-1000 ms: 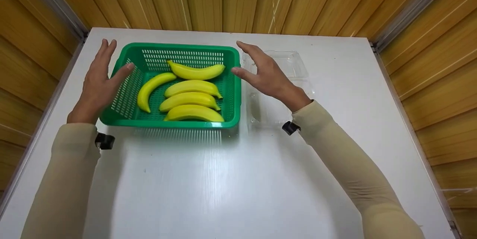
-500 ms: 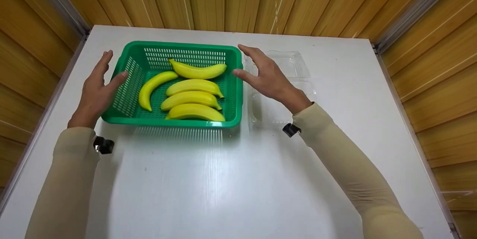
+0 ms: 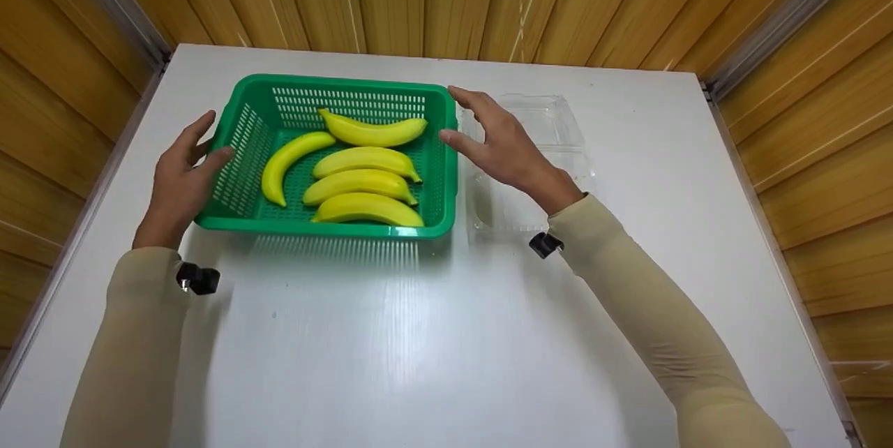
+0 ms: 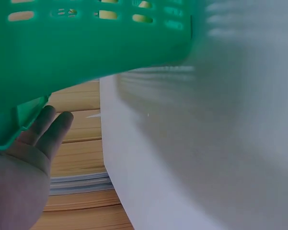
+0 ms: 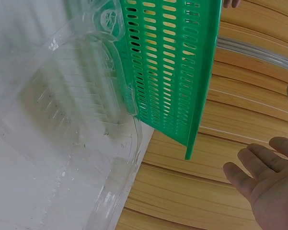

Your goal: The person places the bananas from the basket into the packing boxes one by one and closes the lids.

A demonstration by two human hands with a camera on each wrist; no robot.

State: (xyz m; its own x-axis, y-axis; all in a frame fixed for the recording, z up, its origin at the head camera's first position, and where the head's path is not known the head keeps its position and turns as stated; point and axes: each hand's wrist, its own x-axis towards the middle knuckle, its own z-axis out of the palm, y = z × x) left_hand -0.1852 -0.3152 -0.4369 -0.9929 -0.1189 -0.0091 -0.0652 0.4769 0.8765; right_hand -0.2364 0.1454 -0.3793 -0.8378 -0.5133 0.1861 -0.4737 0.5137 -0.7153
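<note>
A green plastic basket [image 3: 307, 227] stands on the table and holds several yellow bananas [image 3: 363, 186]. One banana [image 3: 280, 165] curves apart at the left, and another banana [image 3: 377, 132] lies along the back wall. My left hand [image 3: 180, 186] is at the basket's left rim, thumb over the edge; the left wrist view has its fingers [image 4: 57, 132] fairly straight beside the rim, and contact is hard to tell. Beside the right rim is my right hand [image 3: 506, 144], thumb and fingers spread. In the right wrist view that hand [image 5: 273, 184] shows a gap to the basket [image 5: 167, 72].
Right of the basket lies an open clear plastic clamshell box [image 3: 502, 207], partly under my right hand. The white table [image 3: 391, 350] is bounded by wood-panelled walls [image 3: 391, 1]. A black wrist camera [image 3: 199, 279] sits on my left sleeve.
My left hand has come down and nearer to the basket's left rim. The right hand stays almost where it was. Basket and bananas shift slightly in view along with the table.
</note>
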